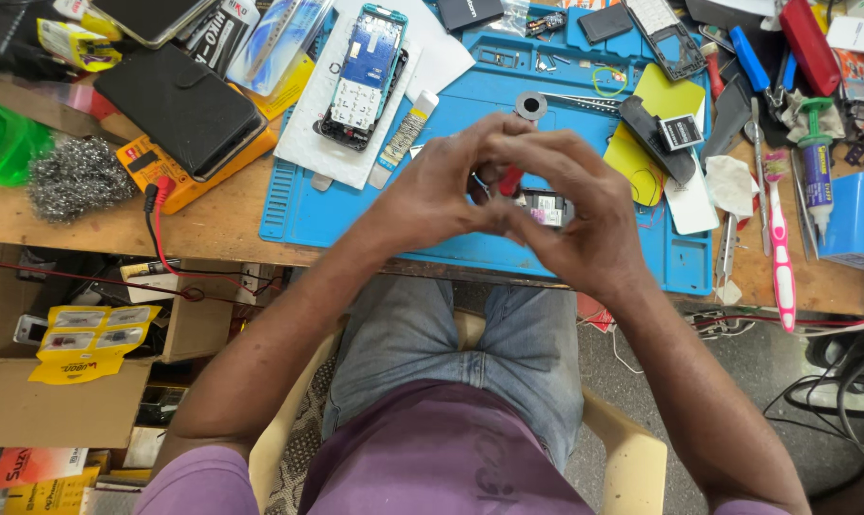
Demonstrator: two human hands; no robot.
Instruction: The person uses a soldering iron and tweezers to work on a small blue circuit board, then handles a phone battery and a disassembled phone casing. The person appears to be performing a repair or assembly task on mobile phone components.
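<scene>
Left hand: my left hand (pixel 439 186) is curled over the near edge of the blue silicone repair mat (pixel 489 95), its fingertips pinching a small part together with the other hand; the frame is blurred here, so I cannot tell exactly what this hand alone grips.
Right hand: my right hand (pixel 585 215) is closed round a small grey rectangular component with a pale label (pixel 546 210), with a short red-handled tool (pixel 511 179) showing between the two hands.
Work piece location: the component is held just above the mat's front edge, between both hands, clear of the wooden bench (pixel 213 224).
Done so far, as I judge it: the opened teal-framed handset with bare circuit board (pixel 363 72) lies on a white sheet at the mat's far left, and a black battery with white label (pixel 681 132) rests on a black part to the right, so stripping-down looks complete.
Left to do, as I judge it: handset and battery lie apart, so reassembly has not begun.
Containers: the mat's moulded compartments (pixel 556 59) along its far edge hold small metal bits, too small to identify.
Cardboard box: an open brown cardboard box (pixel 31 405) below the bench holds yellow blister packets (pixel 89 339).
</scene>
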